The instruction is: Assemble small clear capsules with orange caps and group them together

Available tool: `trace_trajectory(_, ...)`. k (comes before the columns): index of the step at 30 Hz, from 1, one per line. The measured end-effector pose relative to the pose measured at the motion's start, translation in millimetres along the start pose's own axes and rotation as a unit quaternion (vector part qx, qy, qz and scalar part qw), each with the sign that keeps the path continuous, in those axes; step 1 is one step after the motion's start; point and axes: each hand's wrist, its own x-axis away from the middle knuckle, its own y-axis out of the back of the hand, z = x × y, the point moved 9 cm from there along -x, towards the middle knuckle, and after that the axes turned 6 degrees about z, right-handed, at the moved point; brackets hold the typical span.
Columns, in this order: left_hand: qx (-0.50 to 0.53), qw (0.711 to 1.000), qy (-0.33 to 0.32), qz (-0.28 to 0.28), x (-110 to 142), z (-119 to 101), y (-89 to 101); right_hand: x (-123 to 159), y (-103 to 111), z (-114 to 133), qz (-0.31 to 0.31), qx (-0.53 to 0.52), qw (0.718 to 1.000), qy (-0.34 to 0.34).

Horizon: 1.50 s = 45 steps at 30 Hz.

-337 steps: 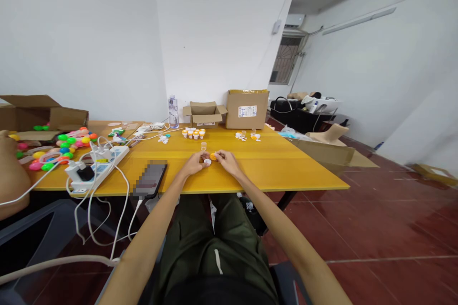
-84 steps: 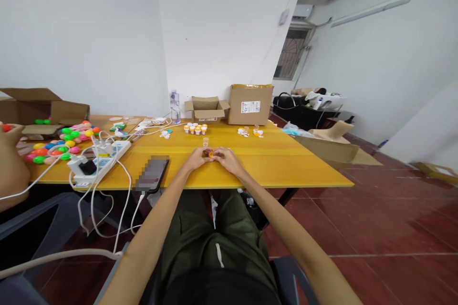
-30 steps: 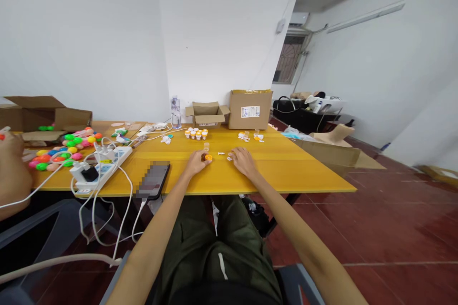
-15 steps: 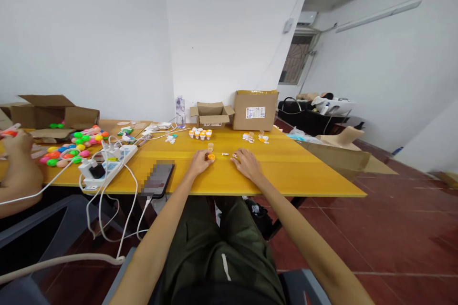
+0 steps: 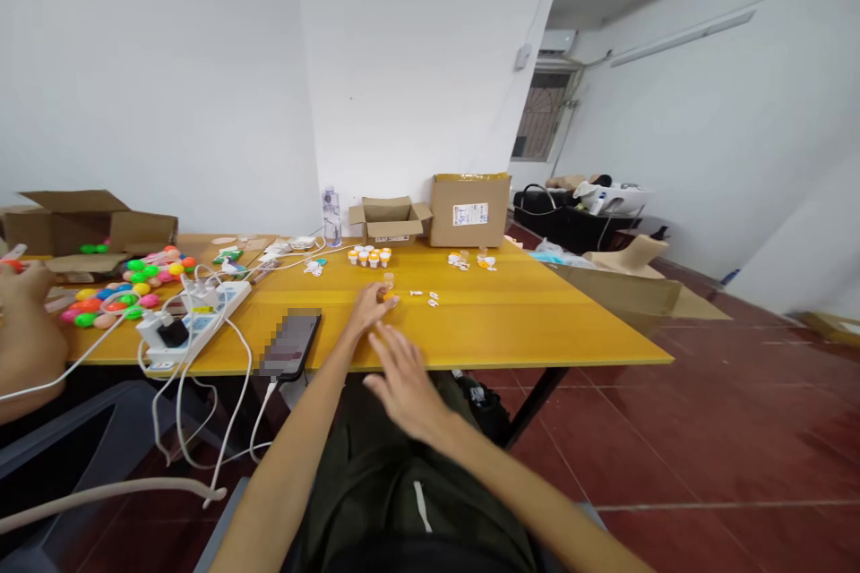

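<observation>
At the yellow table (image 5: pixel 537 313), an orange cap (image 5: pixel 389 296) is pinched by the left hand (image 5: pixel 366 312) beside a clear cup (image 5: pixel 389 278). The right hand (image 5: pixel 406 387) is held loosely spread near the edge, nothing gripped

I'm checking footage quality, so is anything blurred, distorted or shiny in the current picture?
Head view: the phone is partly covered by pixelation; the right hand looks slightly soft; the pillar's right edge leans, suggesting wide-angle distortion; the red floor carries a faint sheen.
</observation>
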Motion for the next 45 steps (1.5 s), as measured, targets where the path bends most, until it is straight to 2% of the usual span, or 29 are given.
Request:
trace_trajectory(2, 0.04, 0.999, 0.012, -0.013, -2, 3, 3.2, 13, -14, 57, 0.019, -0.053, 0.996, 0.07)
trace_trajectory(4, 0.066, 0.997, 0.028, -0.025, -3, 6, 6.0, 28, -18, 102, 0.032, -0.097, 0.989, 0.104)
trace_trajectory(6, 0.081, 0.995, 0.046, -0.04, -3, 10, 8.9, 39, -14, 134, 0.046, -0.116, 0.979, 0.16)
trace_trajectory(8, 0.086, 0.993, 0.056, -0.051, -3, 12, 10.6, 43, -10, 149, 0.089, -0.115, 0.962, 0.231)
trace_trajectory(10, 0.083, 0.993, 0.06, -0.052, -3, 12, 10.2, 32, -5, 138, 0.106, -0.123, 0.956, 0.245)
trace_trajectory(11, 0.08, 0.994, 0.06, -0.052, -2, 12, 9.8, 21, -4, 125, 0.105, -0.13, 0.96, 0.227)
trace_trajectory(13, 0.072, 0.994, 0.057, -0.055, -2, 11, 9.5, 0, -6, 93, 0.089, -0.145, 0.975, 0.142)
trace_trajectory(15, 0.063, 0.995, 0.055, -0.061, -2, 10, 9.8, -6, -13, 73, 0.075, -0.163, 0.981, 0.068)
trace_trajectory(17, 0.053, 0.995, 0.057, -0.06, -3, 12, 9.2, 5, -19, 78, 0.069, -0.182, 0.979, 0.063)
trace_trajectory(20, 0.042, 0.996, 0.062, -0.049, -5, 15, 7.4, 31, -24, 112, 0.103, -0.192, 0.964, 0.154)
trace_trajectory(22, 0.036, 0.996, 0.064, -0.046, -5, 16, 7.6, 32, -23, 118, 0.124, -0.196, 0.958, 0.169)
trace_trajectory(24, 0.032, 0.996, 0.063, -0.046, -5, 16, 8.5, 18, -18, 107, 0.137, -0.202, 0.96, 0.138)
trace_trajectory(27, 0.034, 0.996, 0.057, -0.053, -4, 14, 10.5, -3, -12, 83, 0.136, -0.212, 0.967, 0.03)
trace_trajectory(29, 0.035, 0.996, 0.059, -0.058, -3, 12, 11.4, 0, -10, 88, 0.144, -0.218, 0.965, 0.015)
trace_trajectory(33, 0.029, 0.995, 0.073, -0.053, -2, 10, 10.6, 19, -8, 120, 0.168, -0.223, 0.952, 0.127)
trace_trajectory(35, 0.026, 0.996, 0.072, -0.05, -1, 9, 10.5, 11, -8, 110, 0.161, -0.216, 0.956, 0.116)
trace_trajectory(38, 0.028, 0.996, 0.065, -0.049, -1, 8, 11.3, -14, -9, 77, 0.149, -0.201, 0.968, 0.029)
trace_trajectory(40, 0.033, 0.996, 0.064, -0.056, -1, 9, 12.4, -20, -9, 68, 0.154, -0.195, 0.969, -0.017)
trace_trajectory(42, 0.036, 0.995, 0.068, -0.061, -2, 12, 12.6, -11, -8, 80, 0.16, -0.198, 0.967, -0.003)
trace_trajectory(45, 0.031, 0.995, 0.07, -0.057, -4, 16, 10.1, 14, -5, 114, 0.175, -0.207, 0.959, 0.087)
